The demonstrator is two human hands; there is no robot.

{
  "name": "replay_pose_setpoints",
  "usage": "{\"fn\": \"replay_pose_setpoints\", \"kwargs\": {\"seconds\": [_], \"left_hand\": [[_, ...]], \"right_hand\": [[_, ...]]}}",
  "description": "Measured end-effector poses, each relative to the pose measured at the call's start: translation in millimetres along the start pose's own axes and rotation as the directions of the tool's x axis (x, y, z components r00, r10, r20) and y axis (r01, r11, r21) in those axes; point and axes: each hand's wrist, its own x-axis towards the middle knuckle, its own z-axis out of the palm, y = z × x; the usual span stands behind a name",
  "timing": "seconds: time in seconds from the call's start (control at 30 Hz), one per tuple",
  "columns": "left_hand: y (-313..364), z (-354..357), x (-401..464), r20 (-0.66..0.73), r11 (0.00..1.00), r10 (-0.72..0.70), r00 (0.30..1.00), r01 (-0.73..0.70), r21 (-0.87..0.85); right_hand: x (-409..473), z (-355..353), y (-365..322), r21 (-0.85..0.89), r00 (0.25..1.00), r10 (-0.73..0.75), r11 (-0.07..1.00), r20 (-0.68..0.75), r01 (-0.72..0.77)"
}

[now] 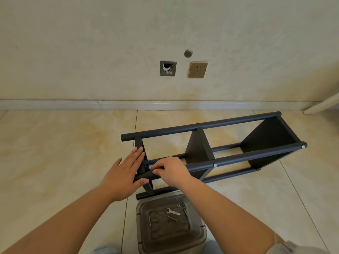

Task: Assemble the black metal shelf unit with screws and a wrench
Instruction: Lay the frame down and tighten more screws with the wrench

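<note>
A: Head view. Progress? Place?
B: Shelf unit (211, 153) on its side on the floor, beyond the stool (171, 224); far panels bolted, near end panel unfinished. Wrench (172, 211) unused on stool.
A: Hands?
B: Left hand (126, 173) flat, fingers straight, bracing end panel. Right hand (169, 170) grip pinched on a small screw (151, 171), apparently.

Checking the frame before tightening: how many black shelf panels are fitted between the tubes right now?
3: the left-end panel under the left hand, the middle panel, and the right-end panel. None looks hidden.
</note>
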Motion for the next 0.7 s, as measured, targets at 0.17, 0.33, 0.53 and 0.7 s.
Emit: {"fn": "replay_pose_setpoints", "kwargs": {"seconds": [0.17, 0.33, 0.53, 0.7], "left_hand": [[-14, 1, -5, 0.023, 0.998, 0.043, 0.999, -0.042, -0.054], [-18, 5, -6, 0.022, 0.994, 0.079, 0.997, -0.077, -0.08], [-18, 7, -4, 0.005, 0.991, 0.079, 0.997, -0.078, -0.11], [-19, 9, -2, -0.005, 0.99, 0.084, 0.996, -0.084, -0.113]], "right_hand": [[2, 6, -6, 0.015, 1.0, -0.022, 1.0, -0.001, 0.022], [14, 8, -9, 0.015, 0.999, 0.013, 1.0, 0.049, -0.014], [36, 10, -18, 0.015, 0.977, 0.109, 0.993, 0.184, -0.114], [53, 12, -22, -0.011, 0.937, 0.198, 0.979, 0.288, -0.204]]}}
